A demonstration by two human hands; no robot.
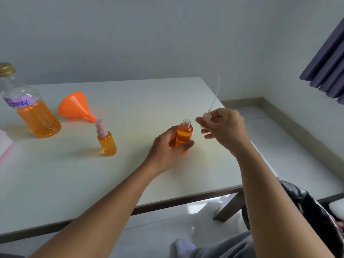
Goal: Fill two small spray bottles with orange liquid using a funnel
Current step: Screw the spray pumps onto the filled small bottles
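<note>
My left hand (pixel 165 148) grips a small open-necked spray bottle (pixel 184 134) full of orange liquid, upright on the white table (pixel 130 101). To its right, my right hand (pixel 223 127) holds the spray pump head (pixel 206 114), whose thin clear dip tube (pixel 215 95) points up and is blurred. A second small bottle (pixel 107 141), filled orange and fitted with a pink spray top, stands to the left. The orange funnel (pixel 74 107) lies on its side behind it. A large bottle (pixel 31 108) with a gold cap, a purple label and orange liquid stands at far left.
A white and pink paper or bag (pixel 5 144) lies at the table's left edge. The table's right edge drops to a tiled floor (pixel 279 146). A dark curtain (pixel 327 67) hangs at upper right, and a black bag (pixel 312 207) sits at lower right.
</note>
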